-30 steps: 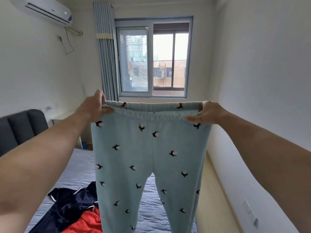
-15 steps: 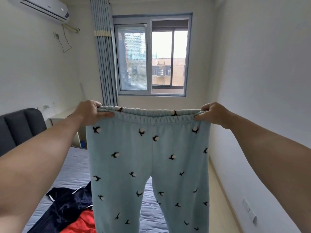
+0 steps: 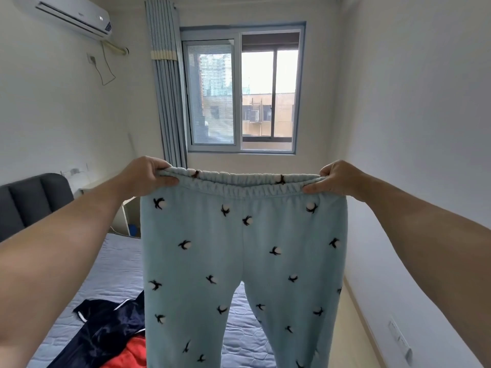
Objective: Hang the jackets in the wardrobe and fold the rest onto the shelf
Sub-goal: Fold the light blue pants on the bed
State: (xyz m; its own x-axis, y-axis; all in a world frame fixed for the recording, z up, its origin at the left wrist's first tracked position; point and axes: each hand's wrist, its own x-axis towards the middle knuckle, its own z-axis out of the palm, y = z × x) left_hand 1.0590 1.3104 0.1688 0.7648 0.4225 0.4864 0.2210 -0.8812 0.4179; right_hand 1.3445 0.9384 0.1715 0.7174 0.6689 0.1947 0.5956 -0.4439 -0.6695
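Holding the light-blue trousers [image 3: 239,248] up in the air in front of us, we grip the elastic waistband [image 3: 247,183] at both ends. Left hand [image 3: 144,177] pinches the left end, fingers [image 3: 163,181] curled round the fabric. Right hand [image 3: 338,177] does the same on the right end. Waistband stretched flat between them, legs hanging down over the bed [image 3: 117,264]. Print is small dark birds with white dots.

The trousers block most of the lower middle view. The bed's far side behind them is hidden. On the bed, lower left, a navy jacket [image 3: 106,325] with white piping lies crumpled. A red-orange garment [image 3: 130,354] touches it, and both are partly covered by the left trouser leg. Dark headboard [image 3: 32,200] at left, white bedside unit [image 3: 91,187] beside it. Window [image 3: 244,88] straight ahead, blue curtain [image 3: 167,88] bunched on its left. Air conditioner [image 3: 69,15] is high on the left wall. Its logo and blue sticker are too small to read. Wall socket [image 3: 400,339] low on the right wall.
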